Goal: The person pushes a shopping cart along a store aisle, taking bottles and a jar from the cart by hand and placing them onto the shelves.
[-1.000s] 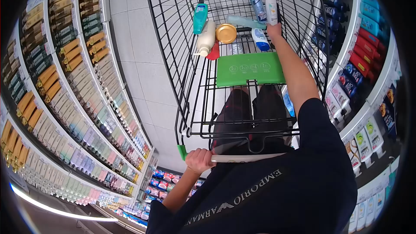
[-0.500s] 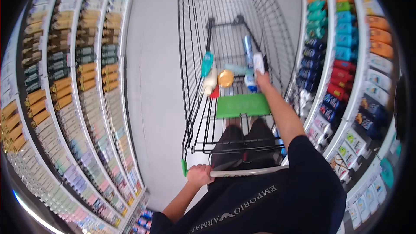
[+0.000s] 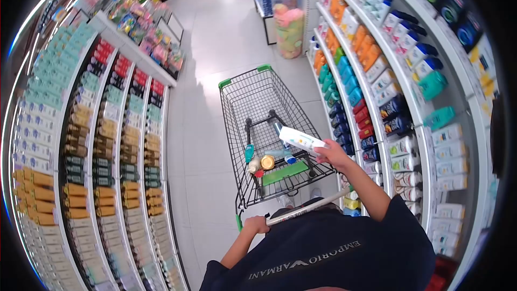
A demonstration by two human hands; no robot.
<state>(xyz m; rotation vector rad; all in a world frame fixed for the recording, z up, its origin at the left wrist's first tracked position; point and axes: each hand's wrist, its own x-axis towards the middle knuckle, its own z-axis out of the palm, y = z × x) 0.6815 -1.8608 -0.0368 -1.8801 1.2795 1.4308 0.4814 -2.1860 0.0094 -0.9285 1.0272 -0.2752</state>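
My right hand (image 3: 332, 154) grips a white bottle (image 3: 301, 139) by one end, raised above the right side of the shopping cart (image 3: 277, 97). The bottle lies nearly sideways, and its label is too small to read. My left hand (image 3: 257, 224) is wrapped around the left end of the cart's pale handle (image 3: 312, 205). Inside the cart are a teal bottle (image 3: 249, 153), a cream-coloured bottle (image 3: 254, 166), a round golden container (image 3: 267, 162) and a blue-and-white item (image 3: 290, 158). Near them sits a green panel (image 3: 284, 173).
Shelves of bottled products (image 3: 102, 145) line the left side. More shelves (image 3: 371, 70) with colourful bottles run close along the right. Ahead, a clear bin (image 3: 288, 21) of colourful items stands at the right shelf's end. Pale tiled floor (image 3: 196, 124) extends forward on the left.
My right hand has come up from inside the cart with the white bottle. The view has tilted up, showing more of the aisle ahead. My left hand stays on the handle.
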